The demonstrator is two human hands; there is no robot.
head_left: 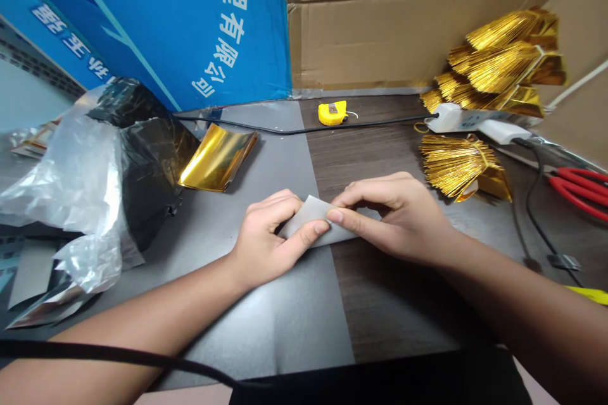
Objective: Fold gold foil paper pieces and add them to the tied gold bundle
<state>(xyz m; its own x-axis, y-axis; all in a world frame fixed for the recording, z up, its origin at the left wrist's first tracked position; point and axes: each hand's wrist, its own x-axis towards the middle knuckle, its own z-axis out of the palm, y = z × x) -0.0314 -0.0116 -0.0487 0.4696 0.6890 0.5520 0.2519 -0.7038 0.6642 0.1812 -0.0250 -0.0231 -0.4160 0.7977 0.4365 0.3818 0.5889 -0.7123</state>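
Note:
Between my hands, just above the table, is a sheet of whitish-grey paper, partly folded, with one corner pointing up. My left hand grips its left side, the thumb lying on the front face. My right hand pinches the paper's right part between thumb and forefinger. Fingers hide much of the sheet, so its full shape does not show. Beyond my left hand lies a stack of shiny gold foil sheets, slightly curled. To the right of my right hand sits a banded bundle of folded gold foil.
More gold bundles are piled at the back right beside a white power strip. A yellow tape measure and a black cable lie at the back. Crumpled plastic stands left; a red cable coil lies right. Cardboard walls the back.

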